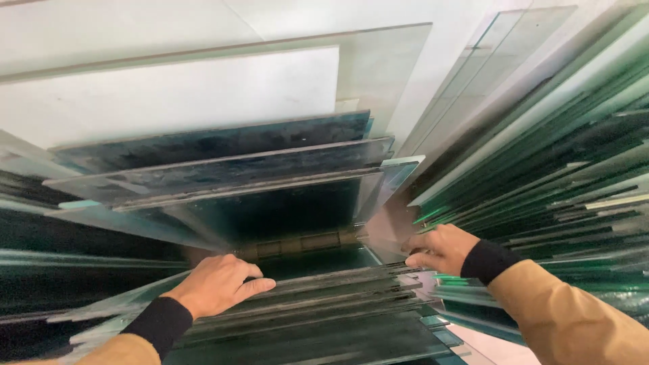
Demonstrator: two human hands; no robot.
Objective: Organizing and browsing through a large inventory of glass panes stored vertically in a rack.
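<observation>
My left hand [220, 284] presses flat, fingers loosely curled, on the near stack of greenish glass sheets [338, 304]; my right hand [438, 249] grips one sheet's edge. Bare skin could get cut if a sheet slips.

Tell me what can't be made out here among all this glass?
- Left hand: palm and fingertips hidden against the near stack; grip unclear.
- Right hand: fingertips curl out of sight at a sheet's edge.
- Right-side sheets: blurred, too smeared to count.
- Gap between stacks: dark; a brownish bar shows, its kind unclear.
- Stack bottoms: cut off by the lower frame edge.
</observation>
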